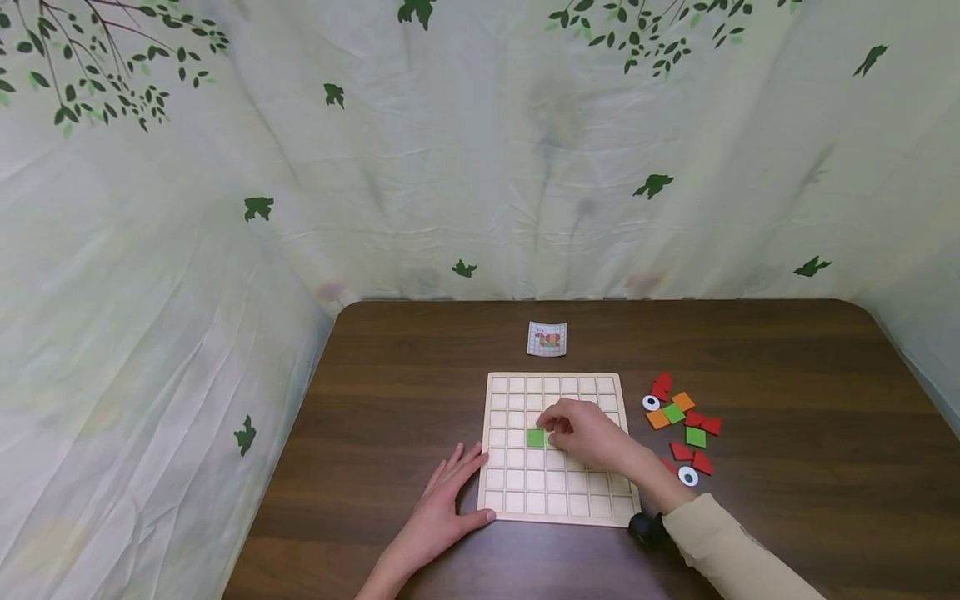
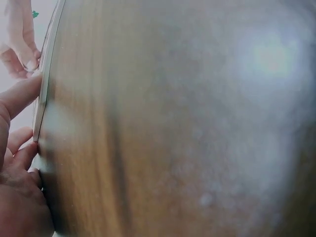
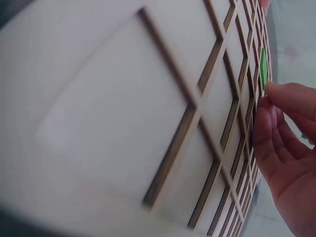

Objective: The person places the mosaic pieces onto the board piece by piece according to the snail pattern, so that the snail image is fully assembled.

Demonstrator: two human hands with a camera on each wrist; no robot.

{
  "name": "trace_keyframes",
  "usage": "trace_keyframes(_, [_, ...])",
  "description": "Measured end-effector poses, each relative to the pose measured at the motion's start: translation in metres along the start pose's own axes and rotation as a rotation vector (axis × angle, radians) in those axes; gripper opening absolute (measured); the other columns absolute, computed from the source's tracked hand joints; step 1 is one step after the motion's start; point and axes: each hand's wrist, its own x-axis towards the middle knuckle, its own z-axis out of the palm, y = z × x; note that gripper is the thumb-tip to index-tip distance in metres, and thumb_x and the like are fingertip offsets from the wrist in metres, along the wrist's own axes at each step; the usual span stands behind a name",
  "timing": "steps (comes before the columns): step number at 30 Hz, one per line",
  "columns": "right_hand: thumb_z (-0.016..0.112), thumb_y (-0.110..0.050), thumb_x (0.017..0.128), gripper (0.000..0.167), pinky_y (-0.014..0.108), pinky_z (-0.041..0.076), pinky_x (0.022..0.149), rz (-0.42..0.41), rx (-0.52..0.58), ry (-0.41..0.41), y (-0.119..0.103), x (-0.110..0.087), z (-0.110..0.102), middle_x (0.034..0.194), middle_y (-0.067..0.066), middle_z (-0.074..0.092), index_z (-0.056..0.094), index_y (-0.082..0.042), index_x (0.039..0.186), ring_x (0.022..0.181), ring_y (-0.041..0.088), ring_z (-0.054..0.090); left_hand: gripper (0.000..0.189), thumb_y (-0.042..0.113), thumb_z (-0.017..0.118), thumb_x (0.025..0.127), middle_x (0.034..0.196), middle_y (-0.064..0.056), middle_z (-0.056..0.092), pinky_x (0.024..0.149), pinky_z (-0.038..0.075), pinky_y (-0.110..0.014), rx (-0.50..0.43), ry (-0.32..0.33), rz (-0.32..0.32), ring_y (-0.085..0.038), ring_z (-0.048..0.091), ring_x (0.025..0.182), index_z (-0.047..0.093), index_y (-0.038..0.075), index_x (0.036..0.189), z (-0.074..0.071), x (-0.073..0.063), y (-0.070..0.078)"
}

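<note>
A pale square grid board lies on the table. One green square tile sits in a cell left of its middle. My left hand rests at the board's lower left, fingertips on the left edge and thumb at the near corner; the left wrist view shows these fingers along the board's edge. Over the board's middle, my right hand has thumb and forefinger bent down close beside the green tile. In the right wrist view its fingertips come right at that tile; I cannot tell whether they pinch anything.
Right of the board lie loose red pieces, orange squares, green squares and white rings with dark centres. A small picture card lies beyond the board. A black object is at my right wrist.
</note>
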Motion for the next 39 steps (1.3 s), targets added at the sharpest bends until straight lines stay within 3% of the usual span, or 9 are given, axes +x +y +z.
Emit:
trace_keyframes(7, [0.071,-0.006,0.088,0.019,0.029,0.050,0.072,0.005,0.012,0.026,0.013,-0.018,-0.014,0.088,-0.008,0.062,0.073,-0.015,0.105,0.080,0.011,0.055,0.077,0.036,0.078,0.083,0.158,0.009,0.029,0.117,0.007,-0.050,0.002,-0.022,-0.037,-0.019,0.010,0.149,0.044,0.021,0.150,0.000,0.001,0.000])
trace_keyframes(14, [0.071,-0.008,0.089,0.018,0.029,0.052,0.070,0.038,0.035,0.072,0.031,-0.038,-0.034,0.090,-0.007,0.064,0.073,-0.014,0.106,0.080,0.012,0.057,0.077,0.036,0.078,0.083,0.158,0.009,0.029,0.117,0.007,-0.049,0.005,-0.018,-0.027,-0.019,0.010,0.149,0.044,0.021,0.150,0.000,0.001,0.000])
trace_keyframes(20, [0.073,-0.006,0.087,0.020,0.026,0.051,0.064,0.060,0.004,0.156,0.048,-0.054,-0.055,0.089,-0.007,0.064,0.074,-0.012,0.107,0.077,0.013,0.056,0.077,0.036,0.078,0.082,0.158,0.009,0.029,0.117,0.008,-0.050,0.006,-0.018,-0.032,-0.020,0.011,0.149,0.044,0.022,0.149,0.000,0.001,0.000])
trace_keyframes(26, [0.075,-0.012,0.088,0.026,0.033,0.053,0.075,0.125,0.005,0.184,0.068,-0.069,-0.071,0.101,-0.004,0.067,0.072,-0.016,0.114,0.088,0.015,0.059,0.077,0.034,0.079,0.082,0.158,0.007,0.030,0.116,0.008,-0.051,0.004,-0.017,-0.022,-0.021,0.011,0.149,0.044,0.020,0.149,0.000,0.001,0.001])
trace_keyframes(33, [0.073,-0.010,0.089,0.028,0.030,0.047,0.060,0.184,-0.055,0.225,0.083,-0.076,-0.087,0.103,0.000,0.066,0.072,-0.017,0.116,0.077,0.021,0.054,0.076,0.033,0.079,0.083,0.158,0.005,0.030,0.116,0.009,-0.053,0.002,-0.013,-0.012,-0.024,0.012,0.149,0.044,0.019,0.149,-0.001,0.001,0.002])
trace_keyframes(39, [0.070,-0.005,0.090,0.028,0.043,0.052,0.075,0.156,-0.127,0.211,0.087,-0.072,-0.089,0.108,0.005,0.067,0.072,-0.013,0.116,0.092,0.025,0.058,0.077,0.034,0.078,0.083,0.159,0.006,0.029,0.116,0.008,-0.051,0.007,-0.021,-0.015,-0.023,0.011,0.149,0.043,0.019,0.150,0.000,0.000,0.001])
